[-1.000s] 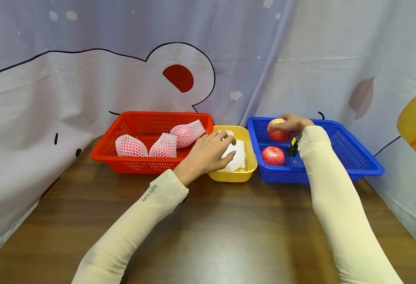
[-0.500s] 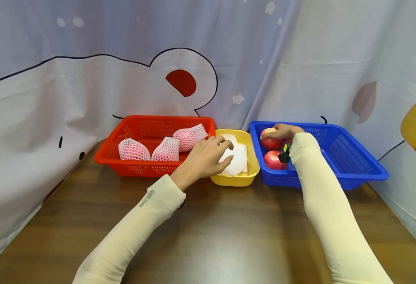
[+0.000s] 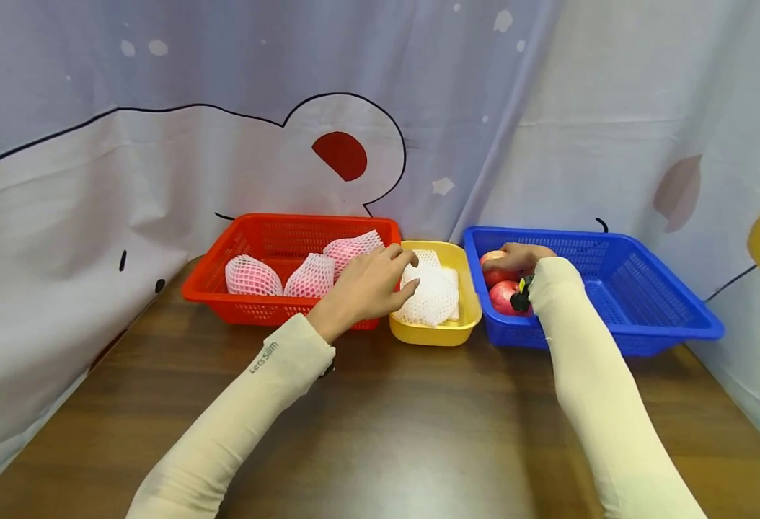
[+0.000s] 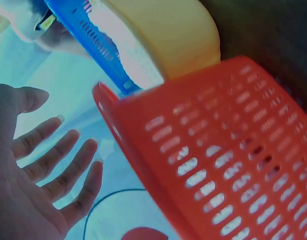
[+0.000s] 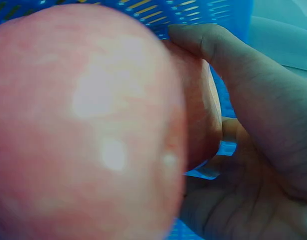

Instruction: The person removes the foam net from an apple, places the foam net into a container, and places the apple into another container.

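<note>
In the head view my right hand (image 3: 526,258) reaches into the blue basket (image 3: 668,328) and grips a red apple (image 3: 495,279) at its left end. Up close in the right wrist view, thumb and fingers curl round that apple (image 5: 197,112). A second apple (image 5: 83,130) fills the left of that view, nearer the camera. My left hand (image 3: 367,285) hovers between the red basket (image 3: 276,312) and the yellow bin (image 3: 433,335), fingers loosely bent and spread, holding nothing. White foam nets (image 3: 430,295) lie in the bin beside its fingertips.
Inside the red basket lie several apples in foam nets (image 3: 252,275). The three containers stand in a row along the back of the brown wooden table (image 3: 419,432). A printed curtain (image 3: 237,158) hangs close behind them.
My right hand has moved left and down with the apple, bringing it beside the other one at the basket's left end. The left hand stays nearly in place. The head view has shifted slightly.
</note>
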Demonstrator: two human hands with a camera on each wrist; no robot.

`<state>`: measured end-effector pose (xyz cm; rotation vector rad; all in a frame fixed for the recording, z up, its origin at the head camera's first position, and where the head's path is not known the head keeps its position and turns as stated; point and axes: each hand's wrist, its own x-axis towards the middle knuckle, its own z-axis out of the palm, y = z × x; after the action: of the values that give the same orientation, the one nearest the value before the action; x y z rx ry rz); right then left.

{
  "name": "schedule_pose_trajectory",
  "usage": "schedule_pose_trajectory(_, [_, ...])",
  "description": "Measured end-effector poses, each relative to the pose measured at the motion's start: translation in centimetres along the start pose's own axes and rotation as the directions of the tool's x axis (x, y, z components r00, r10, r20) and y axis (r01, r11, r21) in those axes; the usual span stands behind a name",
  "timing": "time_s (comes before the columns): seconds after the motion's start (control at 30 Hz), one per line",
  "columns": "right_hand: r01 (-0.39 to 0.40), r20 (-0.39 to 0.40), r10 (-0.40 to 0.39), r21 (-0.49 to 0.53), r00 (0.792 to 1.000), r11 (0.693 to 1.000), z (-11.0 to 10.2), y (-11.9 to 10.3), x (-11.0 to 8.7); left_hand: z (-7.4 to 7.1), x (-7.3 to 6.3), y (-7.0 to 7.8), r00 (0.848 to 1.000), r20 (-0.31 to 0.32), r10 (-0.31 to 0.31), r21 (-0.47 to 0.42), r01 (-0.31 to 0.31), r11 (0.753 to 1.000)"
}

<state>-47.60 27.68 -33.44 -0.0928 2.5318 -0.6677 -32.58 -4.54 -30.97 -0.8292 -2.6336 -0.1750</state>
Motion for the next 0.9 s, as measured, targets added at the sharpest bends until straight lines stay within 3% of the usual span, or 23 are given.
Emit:
schedule_pose_trajectory(0.3, [-0.063, 0.014, 0.064, -0.068, 0.998, 0.996, 0.3, 0.5, 0.0, -1.0, -0.3, -2.2, 0.992, 0.075, -0.103, -0.003, 0.103, 0.995])
schedule_pose_trajectory(0.63, [-0.071, 0.036, 0.076, -0.127, 0.996, 0.989, -0.2, 0.3, -0.3, -1.0, -0.5, -4.1, 0.985, 0.115, -0.128, -0.031, 0.133, 0.991])
schedule_pose_trajectory(0.9, [-0.065, 0.054, 0.073, -0.130, 0.996, 0.989, -0.2, -0.1, -0.7, -1.3, -1.2, -5.2, 0.971, 0.137, -0.194, 0.015, 0.194, 0.981])
